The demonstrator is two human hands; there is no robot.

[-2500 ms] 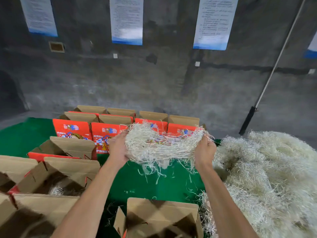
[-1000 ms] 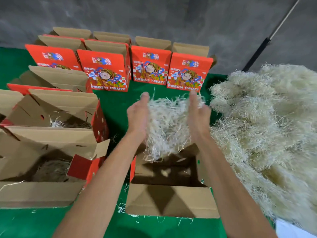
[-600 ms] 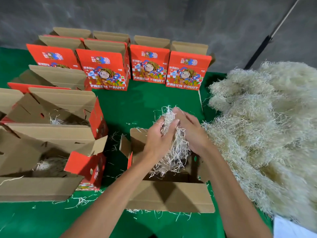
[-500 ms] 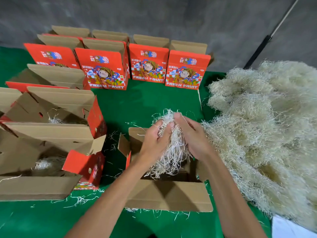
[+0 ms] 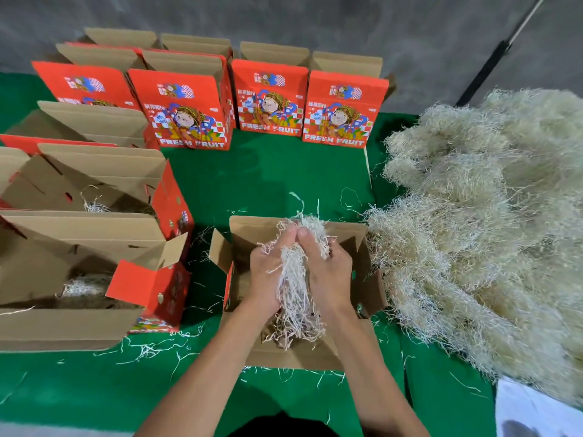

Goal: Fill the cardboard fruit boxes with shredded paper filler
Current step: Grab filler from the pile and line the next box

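Over the open brown cardboard box (image 5: 284, 354), flaps splayed, the left hand (image 5: 268, 269) and right hand (image 5: 328, 266) each close their grip around one wiry, pale bundle of shredded paper (image 5: 293, 288), its long axis running 6 to 12 o'clock, lower end inside the box. At 3 o'clock lies the fluffy filler heap (image 5: 479, 228); at 9 o'clock, part-filled boxes (image 5: 85, 279). Bare green tabletop (image 5: 268, 175) opens toward upright red printed boxes (image 5: 268, 99) at 12.

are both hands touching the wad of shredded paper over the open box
Touching. The head view shows the left hand and right hand pressed against either side of the wad of shredded paper, strands between the palms, above the open box.
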